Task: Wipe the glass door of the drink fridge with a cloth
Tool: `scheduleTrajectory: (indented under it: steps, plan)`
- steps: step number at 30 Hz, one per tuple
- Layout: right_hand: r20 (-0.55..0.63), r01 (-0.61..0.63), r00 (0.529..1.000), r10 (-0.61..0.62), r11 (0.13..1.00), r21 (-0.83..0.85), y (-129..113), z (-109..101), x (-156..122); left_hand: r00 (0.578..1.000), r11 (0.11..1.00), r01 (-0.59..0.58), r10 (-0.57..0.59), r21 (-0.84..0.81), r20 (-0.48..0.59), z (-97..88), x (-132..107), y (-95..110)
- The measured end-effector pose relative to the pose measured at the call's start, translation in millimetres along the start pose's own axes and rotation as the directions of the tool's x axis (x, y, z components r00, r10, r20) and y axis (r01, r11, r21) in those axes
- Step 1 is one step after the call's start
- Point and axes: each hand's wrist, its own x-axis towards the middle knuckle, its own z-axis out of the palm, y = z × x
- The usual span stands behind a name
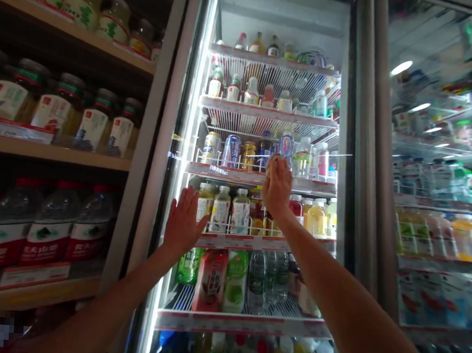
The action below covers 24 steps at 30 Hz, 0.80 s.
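Observation:
I face an open drinks fridge with wire shelves (pixel 264 114) full of bottles and cans. My left hand (pixel 185 221) is open, fingers stretched up, flat against the fridge's left frame (pixel 166 193) beside the pale green bottles (pixel 221 210). My right hand (pixel 276 185) reaches inside to the third shelf, fingers curled at a blue-labelled drink (pixel 286 146) next to several cans (pixel 231 150). Whether the fingers grip that drink I cannot tell.
Wooden shelves (pixel 57 152) on the left carry jars above and large water bottles (pixel 49 223) below. On the right a shut glass fridge door (pixel 435 183) reflects ceiling lights. Lower fridge shelves hold green, pink and clear bottles (pixel 233 280).

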Motion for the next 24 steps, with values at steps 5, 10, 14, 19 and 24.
scheduleTrajectory:
  steps: [5,10,14,19,24]
  plan:
    - [0.298,0.494,0.808,-0.508,0.86,0.126,-55,10,-29,0.999,1.0,-0.019,0.019,-0.001,0.028,-4.1,0,-1]
    - [0.158,0.212,0.967,-0.2,0.976,-0.058,17,-24,-30,0.998,1.0,-0.014,0.014,-0.005,0.062,-7.6,-3,-3]
    - [-0.051,-0.121,0.992,0.113,0.97,-0.211,113,-65,-33,0.999,1.0,0.013,-0.012,-0.028,0.051,-5.5,-5,0]
    - [-0.03,-0.125,0.992,0.121,0.964,-0.234,134,-104,-148,0.998,0.998,-0.041,0.043,-0.045,0.035,1.4,-36,30]
    - [0.086,-0.109,0.987,0.133,0.965,-0.24,112,-133,-267,0.966,0.961,-0.245,0.254,-0.127,0.055,11.0,-98,79]
